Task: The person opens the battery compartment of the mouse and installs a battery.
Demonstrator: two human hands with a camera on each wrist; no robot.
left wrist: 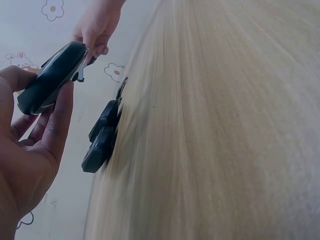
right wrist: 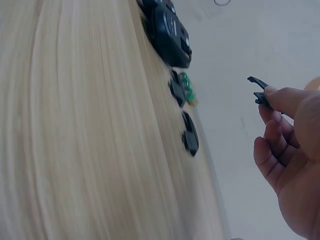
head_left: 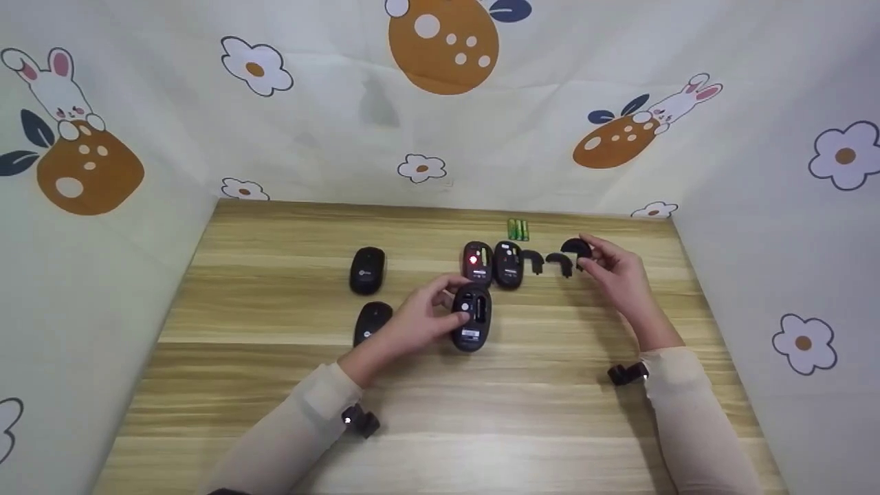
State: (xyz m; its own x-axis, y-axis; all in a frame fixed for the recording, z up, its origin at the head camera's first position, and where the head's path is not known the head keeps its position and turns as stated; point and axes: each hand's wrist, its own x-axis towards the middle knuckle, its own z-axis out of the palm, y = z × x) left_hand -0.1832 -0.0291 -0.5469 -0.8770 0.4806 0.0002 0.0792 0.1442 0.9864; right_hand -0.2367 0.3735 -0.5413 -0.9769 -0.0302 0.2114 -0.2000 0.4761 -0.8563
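My left hand point(head_left: 427, 315) holds a black computer mouse point(head_left: 472, 337) by its sides, underside up, its battery slot uncovered. In the left wrist view that mouse point(left wrist: 52, 77) is raised above the table between thumb and fingers. Out to the right, my right hand point(head_left: 622, 275) pinches a curved black battery cover point(head_left: 576, 246) between thumb and fingers; the right wrist view shows this cover point(right wrist: 262, 92) lifted off the table. Two more covers, one point(head_left: 532, 261) and another point(head_left: 560, 262), lie just left of the right hand.
Two mice lie underside up, one point(head_left: 478, 256) with a red light on, the other point(head_left: 509, 265) beside it. Several green batteries point(head_left: 518, 229) lie behind them. At left, two mice, one point(head_left: 367, 271) and another point(head_left: 372, 322), rest upright. A patterned cloth point(head_left: 323, 137) encloses the wooden table point(head_left: 275, 289).
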